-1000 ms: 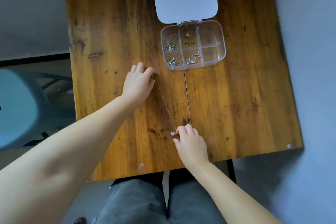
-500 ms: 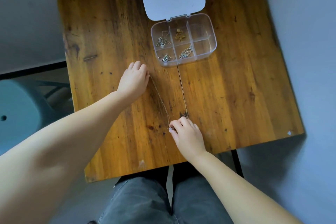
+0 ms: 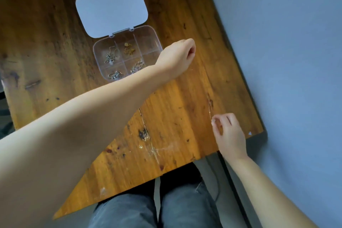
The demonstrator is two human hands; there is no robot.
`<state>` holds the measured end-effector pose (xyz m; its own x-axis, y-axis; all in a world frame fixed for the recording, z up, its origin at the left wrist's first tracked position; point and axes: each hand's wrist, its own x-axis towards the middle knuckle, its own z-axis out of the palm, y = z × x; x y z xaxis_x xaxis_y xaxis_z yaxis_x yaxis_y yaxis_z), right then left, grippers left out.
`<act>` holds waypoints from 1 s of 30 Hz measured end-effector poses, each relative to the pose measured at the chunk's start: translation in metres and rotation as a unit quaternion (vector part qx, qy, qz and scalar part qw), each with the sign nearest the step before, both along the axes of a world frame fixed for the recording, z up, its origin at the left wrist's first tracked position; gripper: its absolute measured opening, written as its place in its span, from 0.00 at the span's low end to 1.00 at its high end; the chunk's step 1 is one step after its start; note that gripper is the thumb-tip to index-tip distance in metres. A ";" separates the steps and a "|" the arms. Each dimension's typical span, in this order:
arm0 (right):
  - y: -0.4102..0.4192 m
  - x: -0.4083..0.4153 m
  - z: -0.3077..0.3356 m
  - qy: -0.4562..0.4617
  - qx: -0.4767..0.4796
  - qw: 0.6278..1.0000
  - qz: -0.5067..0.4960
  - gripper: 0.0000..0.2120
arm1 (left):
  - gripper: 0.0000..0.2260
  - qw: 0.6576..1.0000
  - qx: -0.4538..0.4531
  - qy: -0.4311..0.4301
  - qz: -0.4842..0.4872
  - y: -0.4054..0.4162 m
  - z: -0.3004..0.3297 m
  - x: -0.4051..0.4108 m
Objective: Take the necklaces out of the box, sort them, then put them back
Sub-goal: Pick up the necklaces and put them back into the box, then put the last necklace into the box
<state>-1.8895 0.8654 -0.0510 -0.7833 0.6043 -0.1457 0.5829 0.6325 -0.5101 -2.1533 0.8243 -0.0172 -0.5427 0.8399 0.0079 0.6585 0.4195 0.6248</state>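
A clear plastic box with six compartments stands open on the wooden table, its white lid flat behind it. Silver necklaces lie in three compartments and a gold one in the back middle. The two right compartments look empty. My left hand is pinched shut just right of the box, holding one end of a thin necklace chain. My right hand pinches the other end with its small pendant near the table's right front corner. The chain between them is faint and blurred.
The table's right edge runs close to both hands, with grey floor beyond it. My legs in grey jeans are under the front edge. A dark crack runs down the tabletop.
Both hands have moved to the right with the stretched necklace, from left of the crack to the table's right side. The view has tilted and shifted.
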 end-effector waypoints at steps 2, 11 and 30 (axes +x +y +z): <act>0.015 0.001 -0.004 -0.024 0.027 0.999 -0.018 0.05 | 0.04 0.999 -0.037 0.002 -0.010 0.030 -0.011 0.002; 0.039 -0.004 -0.018 -0.093 -0.051 0.994 -0.038 0.09 | 0.04 0.990 -0.143 0.019 -0.012 0.054 -0.051 -0.010; 0.037 -0.387 0.009 0.010 -0.298 0.954 0.018 0.22 | 0.15 0.815 0.023 -0.241 0.527 -0.150 -0.015 -0.147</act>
<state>-2.2770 0.9027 -0.0423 -0.8081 0.3923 -0.4395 0.5526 0.2463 -0.7962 -2.3004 0.6742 -0.0317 -0.9117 -0.0903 -0.4009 -0.3788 0.5628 0.7347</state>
